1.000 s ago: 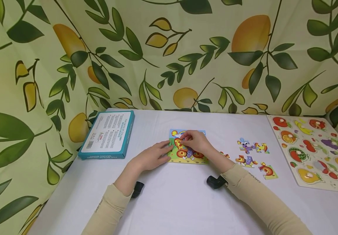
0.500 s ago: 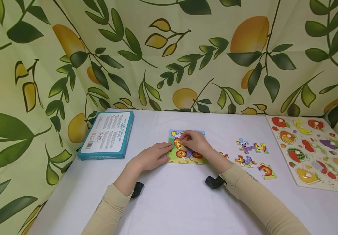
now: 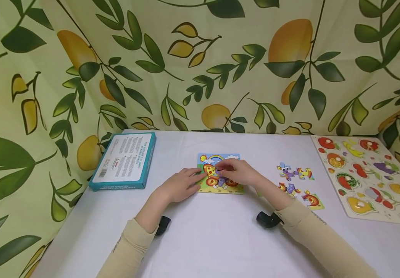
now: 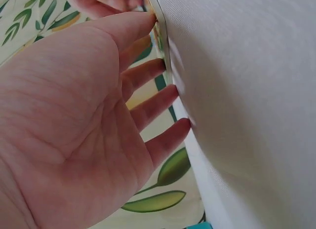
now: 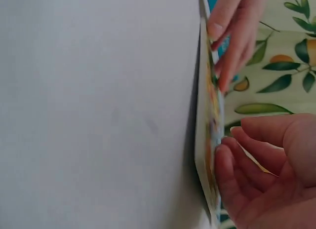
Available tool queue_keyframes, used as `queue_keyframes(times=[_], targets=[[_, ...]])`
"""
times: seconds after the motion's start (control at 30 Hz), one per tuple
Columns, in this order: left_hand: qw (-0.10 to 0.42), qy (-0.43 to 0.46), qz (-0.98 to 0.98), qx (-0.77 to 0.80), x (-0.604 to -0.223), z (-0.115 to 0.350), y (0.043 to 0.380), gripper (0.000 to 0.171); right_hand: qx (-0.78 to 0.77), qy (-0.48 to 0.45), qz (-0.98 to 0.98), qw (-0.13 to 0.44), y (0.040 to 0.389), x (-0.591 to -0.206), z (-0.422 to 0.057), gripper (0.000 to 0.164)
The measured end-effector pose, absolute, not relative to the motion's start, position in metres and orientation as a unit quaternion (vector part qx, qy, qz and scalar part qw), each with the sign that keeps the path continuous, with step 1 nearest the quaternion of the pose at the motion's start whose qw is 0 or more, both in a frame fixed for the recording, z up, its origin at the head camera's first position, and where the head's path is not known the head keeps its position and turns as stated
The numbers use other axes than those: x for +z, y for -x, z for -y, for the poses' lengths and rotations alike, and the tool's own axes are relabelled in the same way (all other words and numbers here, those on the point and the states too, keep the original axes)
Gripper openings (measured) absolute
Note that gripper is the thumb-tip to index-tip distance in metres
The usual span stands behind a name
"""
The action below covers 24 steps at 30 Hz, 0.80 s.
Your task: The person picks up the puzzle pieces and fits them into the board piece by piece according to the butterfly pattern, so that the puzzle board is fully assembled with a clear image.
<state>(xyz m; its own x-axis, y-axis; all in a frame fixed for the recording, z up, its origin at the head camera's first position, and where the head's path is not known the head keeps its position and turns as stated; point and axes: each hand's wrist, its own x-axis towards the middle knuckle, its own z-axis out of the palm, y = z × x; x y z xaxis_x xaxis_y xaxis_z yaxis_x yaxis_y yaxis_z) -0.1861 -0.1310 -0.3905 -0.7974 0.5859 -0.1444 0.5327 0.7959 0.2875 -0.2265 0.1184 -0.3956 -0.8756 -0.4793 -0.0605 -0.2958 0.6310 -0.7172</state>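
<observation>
A small jigsaw puzzle board (image 3: 205,189) with a cartoon picture lies on the white-covered table, mostly filled with pieces. My left hand (image 3: 179,186) rests at its left edge, fingers fairly straight and spread, thumb on the edge in the left wrist view. Over the upper right of the board is my right hand (image 3: 240,172). Its loosely bent fingers touch the picture; in the right wrist view the thumb stands apart from them and nothing shows between. A yellow-and-red piece (image 3: 209,170) sits in the picture just left of those fingertips. The hand covers part of the board.
Right of the board lie several loose puzzle pieces (image 3: 287,171), some partly behind the right forearm. Farther right is a wooden fruit peg board (image 3: 363,197). A teal-and-white box (image 3: 123,158) stands at the left. Patterned cloth (image 3: 186,77) hangs behind the table.
My right hand has drawn slightly to the right, off the yellow-and-red piece, which shows more fully. My left hand stays at the board's edge. The head view has shifted a little.
</observation>
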Motion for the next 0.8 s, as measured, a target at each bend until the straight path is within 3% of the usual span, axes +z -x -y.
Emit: queue_keyframes(times=[0.33, 0.6, 0.8], targets=[[0.108, -0.287, -0.945, 0.111, -0.392, 0.128, 0.184, 0.050, -0.294, 0.134, -0.945, 0.049, 0.221, -0.379, -0.229, 0.029], [0.111, -0.279, -0.948, 0.105, -0.391, 0.124, 0.185, 0.048, -0.243, 0.098, -0.961, 0.092, 0.216, -0.379, -0.288, 0.053], [0.096, -0.287, -0.948, 0.096, -0.391, 0.121, 0.187, 0.046, -0.255, 0.093, -0.958, 0.098, 0.214, -0.384, -0.292, 0.049]])
